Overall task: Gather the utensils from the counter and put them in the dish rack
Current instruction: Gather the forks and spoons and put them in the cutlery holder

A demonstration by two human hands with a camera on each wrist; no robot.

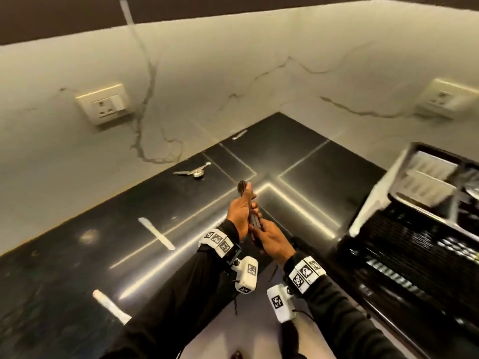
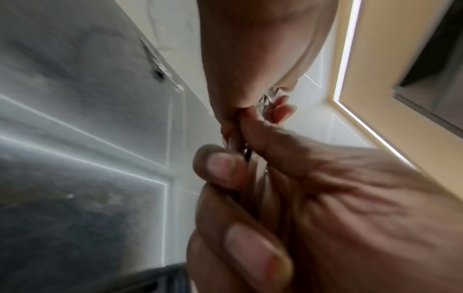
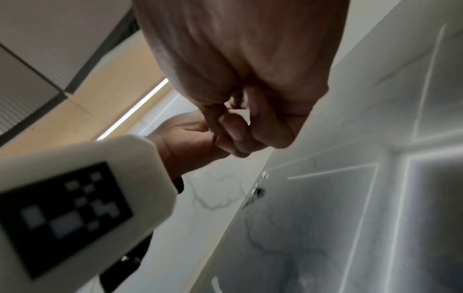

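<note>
Both hands meet above the middle of the black counter (image 1: 324,172) around one bundle of metal utensils (image 1: 241,187). My left hand (image 1: 239,211) grips the bundle's upper part, thumb lying up along it. My right hand (image 1: 270,240) grips the handles lower down. In the left wrist view the bundle (image 2: 268,101) shows only as a shiny sliver between the fingers (image 2: 220,168). On the counter lie crossed spoons (image 1: 194,172) by the wall, a knife (image 1: 156,233), another flat utensil (image 1: 111,305) and a small piece (image 1: 239,134) far back. The dish rack (image 1: 373,203) stands at the right.
The rack has a white slotted cutlery holder (image 1: 427,174) at its far end and dark items inside. Marble walls close the counter at the back and left, with a socket (image 1: 103,104) on the left wall and another socket (image 1: 445,98) at the right.
</note>
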